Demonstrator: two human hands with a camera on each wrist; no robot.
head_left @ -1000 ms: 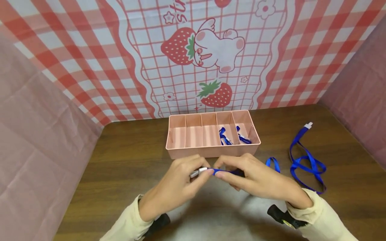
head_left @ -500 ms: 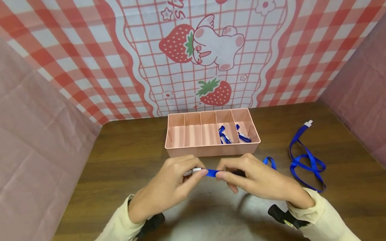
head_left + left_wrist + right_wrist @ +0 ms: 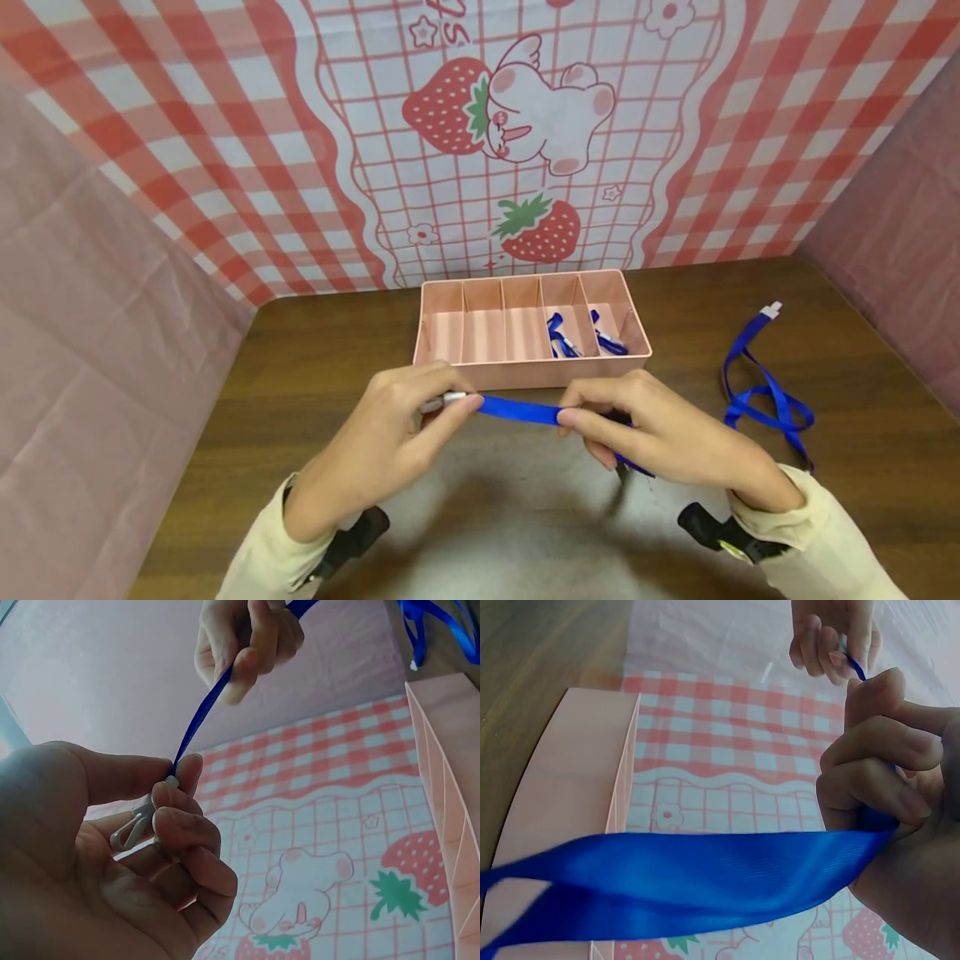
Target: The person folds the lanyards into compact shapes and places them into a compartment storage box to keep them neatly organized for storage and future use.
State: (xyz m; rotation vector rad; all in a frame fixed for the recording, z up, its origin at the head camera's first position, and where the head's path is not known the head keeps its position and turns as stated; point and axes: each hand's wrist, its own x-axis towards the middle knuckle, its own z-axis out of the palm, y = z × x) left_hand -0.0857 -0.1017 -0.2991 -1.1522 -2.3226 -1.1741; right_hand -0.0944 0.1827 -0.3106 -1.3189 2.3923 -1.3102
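Observation:
A blue lanyard (image 3: 519, 410) is stretched between my two hands, just in front of the pink box. My left hand (image 3: 397, 425) pinches its end by the white fitting, and the metal clip (image 3: 135, 826) hangs inside the curled fingers in the left wrist view. With thumb and fingertips my right hand (image 3: 637, 429) grips the strap farther along. In the right wrist view the rest of the strap (image 3: 705, 874) trails out from under those fingers in two strands. Part of it is hidden in the right palm.
The pink box (image 3: 532, 373) has several compartments; the two rightmost hold folded blue lanyards (image 3: 564, 337). Another blue lanyard (image 3: 772, 400) lies loose on the wooden table (image 3: 322, 350) at the right. A checked strawberry cloth (image 3: 360, 167) hangs behind the box.
My left hand has moved left, away from the right one, and the strap between them has lengthened. The trailing loop beside my right hand has pulled in from the table at the right.

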